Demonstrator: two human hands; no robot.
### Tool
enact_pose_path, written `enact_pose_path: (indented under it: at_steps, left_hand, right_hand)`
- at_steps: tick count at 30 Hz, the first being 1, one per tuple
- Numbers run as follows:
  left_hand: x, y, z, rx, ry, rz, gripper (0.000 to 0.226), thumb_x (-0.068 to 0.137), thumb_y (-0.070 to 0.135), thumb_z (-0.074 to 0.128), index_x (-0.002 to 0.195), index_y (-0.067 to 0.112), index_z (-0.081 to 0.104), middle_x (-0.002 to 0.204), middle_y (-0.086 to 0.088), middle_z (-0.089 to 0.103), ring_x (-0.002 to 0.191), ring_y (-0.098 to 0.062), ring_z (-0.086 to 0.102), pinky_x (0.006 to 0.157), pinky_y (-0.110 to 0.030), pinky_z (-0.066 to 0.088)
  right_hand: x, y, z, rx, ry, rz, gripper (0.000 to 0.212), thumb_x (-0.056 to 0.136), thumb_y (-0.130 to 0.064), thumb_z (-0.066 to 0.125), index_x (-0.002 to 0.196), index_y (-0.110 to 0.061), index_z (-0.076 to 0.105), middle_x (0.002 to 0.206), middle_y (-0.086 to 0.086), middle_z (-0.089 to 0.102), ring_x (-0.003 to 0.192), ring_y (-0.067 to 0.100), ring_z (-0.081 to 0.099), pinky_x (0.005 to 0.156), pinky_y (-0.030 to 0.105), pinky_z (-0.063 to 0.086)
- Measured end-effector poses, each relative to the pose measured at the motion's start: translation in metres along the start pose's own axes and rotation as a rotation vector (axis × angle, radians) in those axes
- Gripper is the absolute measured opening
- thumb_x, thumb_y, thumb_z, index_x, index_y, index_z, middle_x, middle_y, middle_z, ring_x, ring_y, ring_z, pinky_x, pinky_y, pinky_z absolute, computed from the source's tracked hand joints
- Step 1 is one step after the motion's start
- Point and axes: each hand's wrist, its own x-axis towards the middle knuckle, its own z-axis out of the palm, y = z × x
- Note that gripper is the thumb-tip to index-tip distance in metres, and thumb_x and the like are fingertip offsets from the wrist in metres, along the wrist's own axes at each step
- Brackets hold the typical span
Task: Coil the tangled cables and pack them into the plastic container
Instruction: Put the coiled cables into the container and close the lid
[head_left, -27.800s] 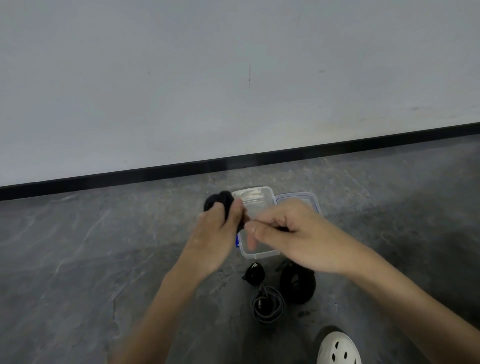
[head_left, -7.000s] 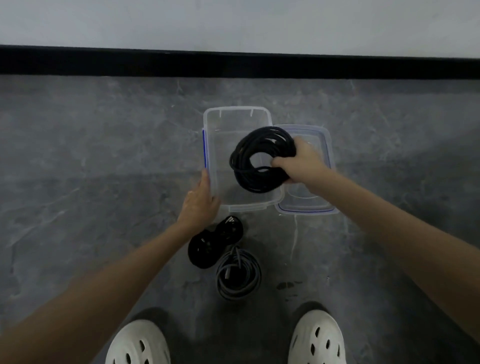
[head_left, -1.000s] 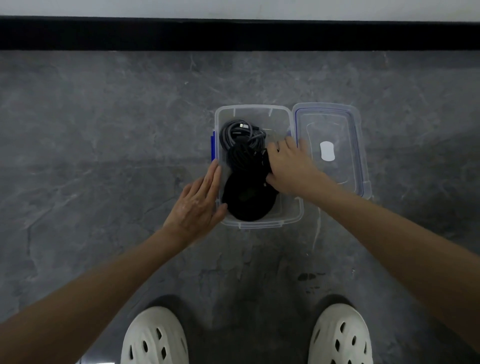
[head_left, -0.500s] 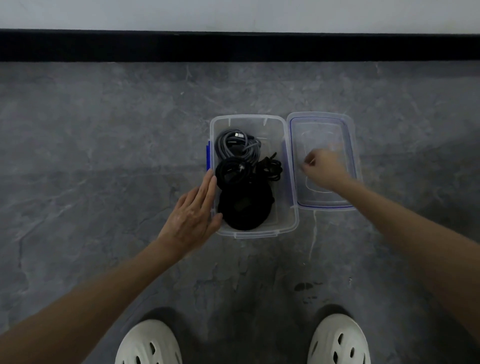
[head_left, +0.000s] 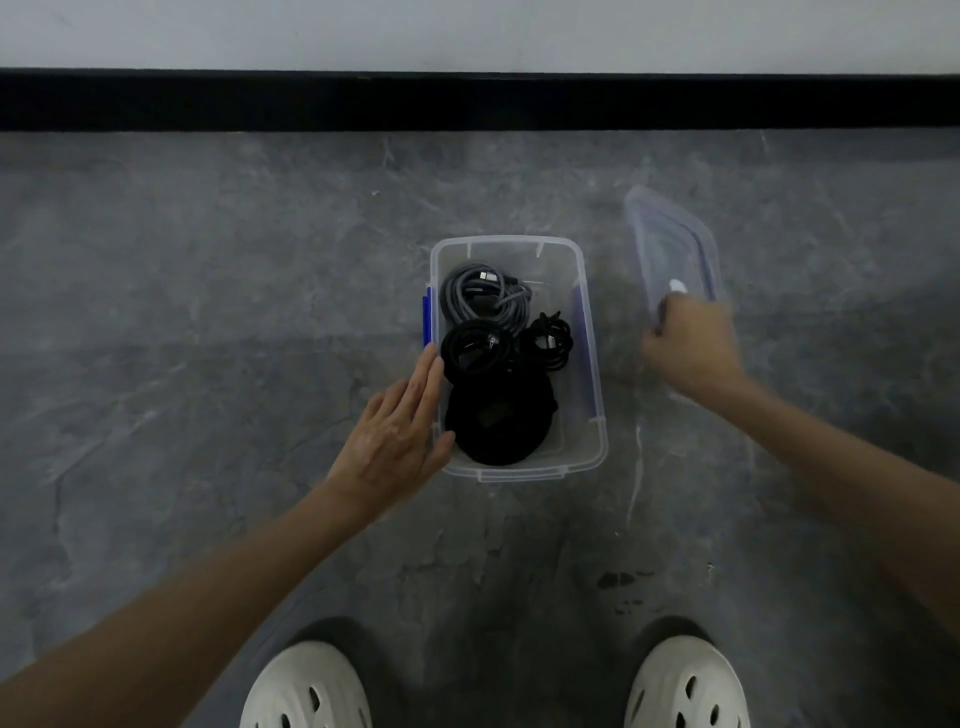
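Now | left hand (head_left: 395, 431) flat against container (head_left: 506, 241) | right hand (head_left: 691, 348) grips lid (head_left: 667, 236)

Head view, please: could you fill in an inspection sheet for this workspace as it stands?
Surface: grey stone floor, with dark stains near the shoes.
Job's things: clear plastic container open on the floor; lid lifted and tilted to its right, blurred.
Clutter: nothing seen.
Grippers: left hand flat, fingers straight against the container's left wall; right hand grips the lid's near end.
Cables: four coils in the container: grey coil farthest, medium black coil and small black coil in the middle, large black coil nearest.
Surroundings: white wall, black skirting, left white shoe, right white shoe.
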Motion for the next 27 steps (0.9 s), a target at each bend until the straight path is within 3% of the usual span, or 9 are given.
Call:
enact_pose_path:
  at_steps: [4,8,12,15,17,19,21,24,27]
  left_hand:
    - [-0.002,0.001,0.000,0.019,-0.025,-0.012,0.071,0.095,0.041,0.025,0.148,-0.006,0.023,0.158,-0.020,0.017,0.132,-0.034,0.046,0.105,-0.043,0.043]
    - [0.002,0.005,-0.007,-0.013,0.029,-0.011,0.070,0.095,0.040,0.025,0.146,-0.007,0.031,0.155,-0.022,0.026,0.134,-0.036,0.043,0.110,-0.045,0.038]
    - [0.027,0.016,-0.022,-0.680,0.283,-0.427,0.061,0.095,0.045,0.024,0.148,0.017,0.036,0.154,-0.006,0.037,0.138,-0.009,0.033,0.111,-0.019,0.018]
    - [0.047,0.016,-0.036,-1.090,0.329,-0.614,0.033,0.092,0.049,0.030,0.106,0.051,0.060,0.125,0.008,0.064,0.117,-0.006,0.056,0.103,-0.037,0.044]
    - [0.049,0.020,-0.034,-1.042,0.315,-0.637,0.031,0.100,0.038,0.033,0.101,0.041,0.063,0.108,0.012,0.067,0.103,-0.006,0.061,0.091,-0.042,0.050]
    - [0.043,0.027,-0.027,-0.981,0.292,-0.690,0.035,0.103,0.037,0.035,0.124,0.023,0.059,0.121,0.006,0.064,0.113,-0.015,0.058,0.098,-0.040,0.045]
    - [0.034,0.031,-0.020,-0.901,0.250,-0.661,0.036,0.102,0.033,0.041,0.134,0.019,0.050,0.123,0.010,0.059,0.113,-0.013,0.055,0.093,-0.028,0.041]
    - [0.034,0.030,-0.017,-0.831,0.171,-0.626,0.043,0.102,0.026,0.044,0.144,0.019,0.038,0.138,0.001,0.054,0.124,-0.022,0.052,0.101,-0.031,0.039]
    - [0.037,0.027,-0.021,-0.766,0.126,-0.647,0.051,0.102,0.028,0.044,0.150,0.015,0.029,0.148,-0.004,0.046,0.132,-0.028,0.046,0.109,-0.040,0.036]
  right_hand:
    - [-0.008,-0.015,-0.075,0.233,0.136,-0.023,0.016,0.086,-0.008,0.059,0.074,0.003,0.060,0.068,0.015,0.056,0.068,0.024,0.056,0.063,0.030,0.036]
    - [-0.035,-0.038,-0.134,0.942,-0.034,0.004,0.017,0.092,-0.004,0.059,0.079,-0.011,0.067,0.059,-0.008,0.065,0.053,0.004,0.057,0.053,0.022,0.051]
    - [-0.051,-0.045,-0.130,1.212,-0.254,0.048,0.023,0.094,0.003,0.048,0.091,-0.011,0.066,0.062,-0.005,0.065,0.053,0.006,0.059,0.055,0.017,0.053]
    - [-0.060,-0.047,-0.089,1.327,-0.472,0.172,0.034,0.093,0.009,0.043,0.106,-0.017,0.062,0.061,0.000,0.065,0.051,0.006,0.060,0.053,0.018,0.054]
    - [-0.068,-0.047,-0.054,1.378,-0.549,0.282,0.040,0.094,0.012,0.040,0.117,-0.017,0.055,0.060,0.002,0.065,0.048,0.006,0.060,0.050,0.018,0.054]
    - [-0.076,-0.047,-0.023,1.314,-0.514,0.336,0.043,0.096,0.011,0.040,0.127,-0.017,0.051,0.072,0.006,0.065,0.053,0.005,0.060,0.058,0.019,0.055]
    - [-0.080,-0.045,0.001,1.048,-0.397,0.248,0.039,0.096,0.006,0.045,0.127,-0.015,0.055,0.082,0.008,0.060,0.060,0.004,0.058,0.065,0.021,0.052]
    - [-0.079,-0.042,0.017,0.549,-0.283,0.077,0.013,0.094,-0.017,0.055,0.105,-0.016,0.063,0.095,0.012,0.053,0.092,0.023,0.050,0.081,0.032,0.042]
    - [-0.076,-0.041,0.020,0.429,-0.274,0.055,0.024,0.096,-0.026,0.054,0.105,-0.006,0.064,0.105,0.011,0.044,0.109,0.031,0.044,0.092,0.031,0.035]
